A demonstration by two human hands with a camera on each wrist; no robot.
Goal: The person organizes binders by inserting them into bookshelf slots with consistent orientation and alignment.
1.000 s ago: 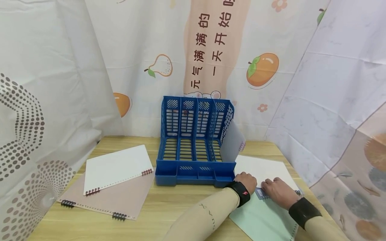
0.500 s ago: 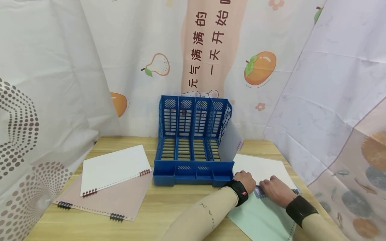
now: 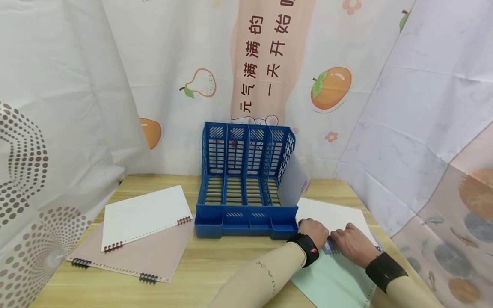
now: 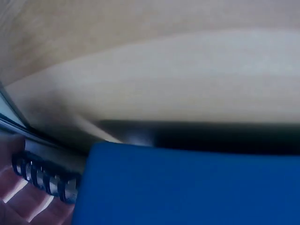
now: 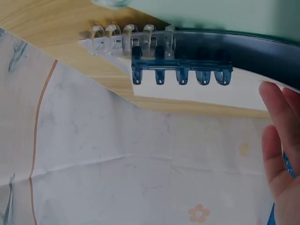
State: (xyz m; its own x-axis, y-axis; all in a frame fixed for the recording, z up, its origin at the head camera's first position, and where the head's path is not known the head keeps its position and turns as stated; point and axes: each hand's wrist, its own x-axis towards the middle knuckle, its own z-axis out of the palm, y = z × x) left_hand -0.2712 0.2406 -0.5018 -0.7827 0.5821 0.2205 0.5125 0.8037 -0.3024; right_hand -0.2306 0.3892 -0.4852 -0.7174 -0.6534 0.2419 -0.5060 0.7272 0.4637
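A white loose-leaf notebook (image 3: 334, 213) with dark ring binding lies at the right of the table, overlapping a pale green notebook (image 3: 335, 278). My left hand (image 3: 313, 231) grips its near edge beside the blue file rack; in the left wrist view, my curled fingers (image 4: 28, 201) show behind a dark ring binding (image 4: 44, 176). My right hand (image 3: 354, 244) holds the same edge farther right, its thumb side close to the left hand. In the right wrist view, its fingertips (image 5: 272, 93) meet the edge near dark blue rings (image 5: 182, 68). A small blue-purple patch shows between both hands.
The blue file rack (image 3: 246, 220) with upright dividers stands at the middle back. A pale notebook (image 3: 292, 182) leans upright in its rightmost slot. At the left, a white notebook (image 3: 146, 218) lies over a pinkish one (image 3: 165, 256). A printed curtain (image 3: 185, 34) hangs behind the table.
The head view has shifted slightly. Both hands stay at the white notebook's near edge with hardly any movement; the rack and the other notebooks stay put.
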